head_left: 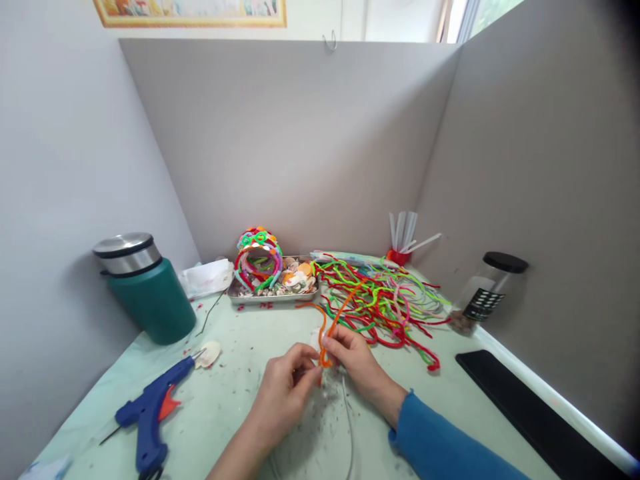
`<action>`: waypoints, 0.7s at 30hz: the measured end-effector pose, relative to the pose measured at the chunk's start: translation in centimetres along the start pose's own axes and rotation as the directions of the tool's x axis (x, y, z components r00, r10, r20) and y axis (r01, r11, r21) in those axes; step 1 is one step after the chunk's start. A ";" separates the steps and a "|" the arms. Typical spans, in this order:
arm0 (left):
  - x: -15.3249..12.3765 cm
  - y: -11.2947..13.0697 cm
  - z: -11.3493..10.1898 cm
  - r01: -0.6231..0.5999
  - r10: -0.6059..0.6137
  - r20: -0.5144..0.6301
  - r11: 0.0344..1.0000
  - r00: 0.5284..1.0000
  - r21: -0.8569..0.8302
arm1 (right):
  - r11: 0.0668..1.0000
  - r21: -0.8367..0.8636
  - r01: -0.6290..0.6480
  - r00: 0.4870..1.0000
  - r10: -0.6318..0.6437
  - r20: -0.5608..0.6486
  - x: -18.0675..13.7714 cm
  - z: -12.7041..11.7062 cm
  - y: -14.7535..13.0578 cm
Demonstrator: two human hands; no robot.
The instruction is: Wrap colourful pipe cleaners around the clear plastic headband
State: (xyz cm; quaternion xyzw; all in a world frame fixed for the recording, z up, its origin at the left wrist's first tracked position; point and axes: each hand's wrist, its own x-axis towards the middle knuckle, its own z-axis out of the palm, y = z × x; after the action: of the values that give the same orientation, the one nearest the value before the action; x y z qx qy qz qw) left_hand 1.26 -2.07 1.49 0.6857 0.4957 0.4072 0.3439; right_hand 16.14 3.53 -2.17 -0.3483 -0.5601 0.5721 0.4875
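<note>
My left hand and my right hand meet at the middle of the table, both pinching a bent orange pipe cleaner. Its two ends rise away from my fingers toward the pile of coloured pipe cleaners. A thin white band or wire curves on the table under my hands; whether my fingers also touch it is hidden. My right arm wears a blue sleeve.
A blue glue gun lies at front left, with a shell beside it. A green flask stands at left. A metal tray holds shells and decorated headbands. Glue sticks, a jar and a black pad are on the right.
</note>
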 end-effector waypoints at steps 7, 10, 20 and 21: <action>0.4 -0.3 -0.5 0.070 -0.087 -0.092 0.983 0.992 -0.171 | 1.000 0.021 0.005 1.000 -0.005 0.015 -0.1 0.5 0.3; 0.9 -0.8 -0.7 0.126 -0.172 -0.165 0.958 0.971 -0.257 | 0.999 0.048 -0.014 0.999 0.013 0.029 -0.3 0.5 0.1; 1.3 -1.8 -0.9 0.307 -0.365 -0.162 0.905 0.917 -0.295 | 0.993 0.101 -0.063 0.988 0.048 0.146 -0.6 0.7 -0.9; 1.3 -2.0 -0.8 0.309 -0.360 -0.153 0.908 0.920 -0.282 | 0.993 0.101 -0.064 0.988 0.049 0.145 -0.6 0.7 -0.9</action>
State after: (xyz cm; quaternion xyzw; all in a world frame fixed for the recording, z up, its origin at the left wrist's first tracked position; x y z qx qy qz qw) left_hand -0.04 -0.19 0.44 0.4958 0.5825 0.4690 0.4414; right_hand 15.75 2.68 -1.32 -0.2961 -0.5523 0.6379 0.4476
